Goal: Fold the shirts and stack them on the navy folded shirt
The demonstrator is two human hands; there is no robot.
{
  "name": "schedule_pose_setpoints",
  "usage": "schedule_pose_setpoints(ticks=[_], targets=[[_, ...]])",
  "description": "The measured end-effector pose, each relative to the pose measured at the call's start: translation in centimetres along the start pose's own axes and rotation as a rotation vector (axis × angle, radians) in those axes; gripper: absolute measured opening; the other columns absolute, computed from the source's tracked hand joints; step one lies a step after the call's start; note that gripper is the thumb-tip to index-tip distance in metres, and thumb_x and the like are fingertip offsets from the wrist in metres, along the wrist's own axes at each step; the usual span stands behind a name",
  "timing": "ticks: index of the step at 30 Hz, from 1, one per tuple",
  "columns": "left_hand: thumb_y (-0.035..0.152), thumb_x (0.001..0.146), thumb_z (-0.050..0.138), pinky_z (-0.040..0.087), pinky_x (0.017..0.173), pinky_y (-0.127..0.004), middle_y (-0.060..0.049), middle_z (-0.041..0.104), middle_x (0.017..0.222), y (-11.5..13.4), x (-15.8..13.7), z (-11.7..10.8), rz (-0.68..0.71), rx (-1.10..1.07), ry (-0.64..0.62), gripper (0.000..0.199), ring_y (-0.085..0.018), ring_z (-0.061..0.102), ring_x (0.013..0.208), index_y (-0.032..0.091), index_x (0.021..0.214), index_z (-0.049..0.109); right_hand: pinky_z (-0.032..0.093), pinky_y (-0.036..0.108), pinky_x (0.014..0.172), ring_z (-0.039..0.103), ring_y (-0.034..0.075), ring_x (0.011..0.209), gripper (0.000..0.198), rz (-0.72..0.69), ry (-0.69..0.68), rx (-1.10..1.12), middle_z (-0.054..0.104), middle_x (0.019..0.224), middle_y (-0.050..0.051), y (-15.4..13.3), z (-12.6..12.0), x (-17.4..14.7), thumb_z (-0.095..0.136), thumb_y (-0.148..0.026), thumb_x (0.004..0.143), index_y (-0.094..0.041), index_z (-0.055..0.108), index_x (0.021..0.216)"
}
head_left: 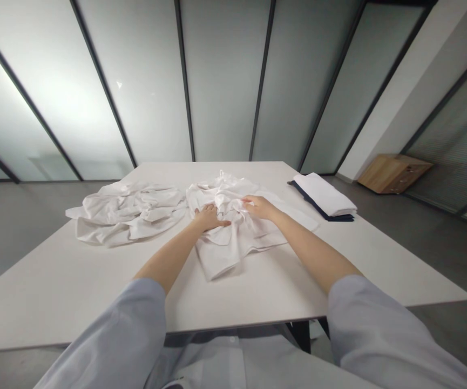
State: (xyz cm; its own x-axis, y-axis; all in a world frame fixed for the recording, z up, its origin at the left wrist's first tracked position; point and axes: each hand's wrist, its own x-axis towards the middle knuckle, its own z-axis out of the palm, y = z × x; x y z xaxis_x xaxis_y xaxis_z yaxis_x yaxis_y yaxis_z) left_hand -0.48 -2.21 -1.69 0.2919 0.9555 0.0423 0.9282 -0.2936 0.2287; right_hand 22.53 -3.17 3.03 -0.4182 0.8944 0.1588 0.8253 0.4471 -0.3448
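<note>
A crumpled white garment (225, 254) lies spread on the table in front of me, its folds bunched in the middle. Flat on its left part rests my left hand (209, 217), the fingers and thumb spread apart. My right hand (258, 207) is at the bunched folds, with thumb and fingers pinching the white cloth. Whether the garment is a shirt I cannot make out. Beside it on the left lies a heap of white cloth (132, 210), also crumpled, with neither hand touching it.
At the right edge of the white table (95, 292) sits a stack of folded clothes, a white one (324, 194) on top of a dark blue one (310, 201). A wooden cabinet (393, 173) stands on the floor beyond. Frosted glass panels (225, 81) rise behind the table.
</note>
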Motion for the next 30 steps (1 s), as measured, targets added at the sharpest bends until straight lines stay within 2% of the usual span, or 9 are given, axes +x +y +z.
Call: schedule_pose_setpoints(ticks=[2,6,10,16,20,22,24,26,30], targets=[[0.077,0.066,0.056,0.020,0.110,-0.054,-0.019,0.034,0.151,-1.4,-0.1,-0.2,0.071,0.002,-0.027,0.092,-0.035,0.027,0.140,0.020,0.138,0.044,0.033,0.033,0.106,0.043,0.023,0.132,0.048,0.133,0.015,-0.128,0.046,0.145,0.011,2.7,0.7,0.5,0.038,-0.039,0.096,-0.018,0.048,0.138],[0.077,0.064,0.058,0.018,0.112,-0.051,-0.016,0.028,0.155,-3.7,-0.1,-1.3,0.116,0.050,-0.085,0.101,-0.034,0.025,0.141,0.021,0.146,0.033,0.025,0.051,0.109,0.027,0.030,0.141,0.056,0.359,-0.160,-0.295,0.028,0.155,0.013,4.7,2.3,-1.0,0.027,-0.049,0.097,-0.020,0.038,0.144],[0.081,0.065,0.053,0.016,0.113,-0.049,-0.013,0.027,0.156,-4.9,-0.3,-2.6,0.125,0.149,-0.140,0.103,-0.033,0.024,0.142,0.022,0.147,0.032,0.037,0.053,0.098,0.041,0.035,0.130,0.061,0.426,-0.178,-0.382,0.040,0.146,0.020,2.1,2.8,-3.5,0.025,-0.053,0.095,-0.016,0.043,0.140],[0.073,0.070,0.054,0.025,0.111,-0.043,-0.014,0.040,0.149,-5.0,-0.9,-4.1,0.094,0.185,-0.237,0.094,-0.032,0.038,0.135,0.019,0.144,0.037,0.046,0.038,0.083,0.063,0.031,0.104,0.053,0.280,-0.313,-0.458,0.067,0.113,0.017,-1.0,0.2,-5.2,0.035,-0.055,0.092,-0.018,0.068,0.111],[0.068,0.076,0.052,0.034,0.105,-0.038,-0.014,0.046,0.144,-3.2,-1.6,-4.2,0.167,0.158,-0.056,0.088,-0.030,0.045,0.129,0.019,0.147,0.032,0.046,0.035,0.081,0.064,0.027,0.103,0.041,0.263,-0.104,-0.452,0.068,0.115,0.013,0.6,-1.3,-3.4,0.034,-0.033,0.094,-0.022,0.062,0.123],[0.061,0.081,0.050,0.038,0.103,-0.037,-0.013,0.047,0.142,-2.0,-1.6,-3.9,0.210,0.170,0.071,0.080,-0.029,0.048,0.126,0.022,0.148,0.031,0.046,0.034,0.082,0.063,0.027,0.105,0.049,0.248,-0.052,-0.435,0.065,0.121,0.012,1.7,-1.0,-2.0,0.041,-0.024,0.089,-0.022,0.049,0.137],[0.052,0.083,0.051,0.042,0.098,-0.038,-0.012,0.051,0.136,-0.9,-1.3,-3.3,0.253,0.209,0.097,0.073,-0.028,0.054,0.120,0.025,0.148,0.030,0.046,0.033,0.085,0.062,0.026,0.109,0.059,0.186,-0.098,-0.376,0.062,0.127,0.011,2.6,0.1,-0.7,0.049,-0.022,0.085,-0.022,0.042,0.143],[0.047,0.084,0.051,0.045,0.093,-0.037,-0.011,0.058,0.128,0.0,-0.6,-2.6,0.274,0.237,0.039,0.069,-0.028,0.059,0.112,0.026,0.147,0.033,0.044,0.030,0.088,0.061,0.024,0.110,0.057,0.121,-0.138,-0.296,0.062,0.128,0.009,3.1,1.4,0.2,0.052,-0.024,0.084,-0.023,0.047,0.141],[0.041,0.088,0.044,0.046,0.088,-0.035,-0.009,0.067,0.117,0.8,0.9,-1.3,0.221,0.212,-0.040,0.043,-0.026,0.062,0.106,0.024,0.125,0.058,0.045,0.027,0.083,0.064,0.022,0.102,0.036,0.087,-0.082,-0.219,0.069,0.114,0.008,3.3,3.2,0.8,0.048,-0.034,0.091,-0.022,0.065,0.120]])
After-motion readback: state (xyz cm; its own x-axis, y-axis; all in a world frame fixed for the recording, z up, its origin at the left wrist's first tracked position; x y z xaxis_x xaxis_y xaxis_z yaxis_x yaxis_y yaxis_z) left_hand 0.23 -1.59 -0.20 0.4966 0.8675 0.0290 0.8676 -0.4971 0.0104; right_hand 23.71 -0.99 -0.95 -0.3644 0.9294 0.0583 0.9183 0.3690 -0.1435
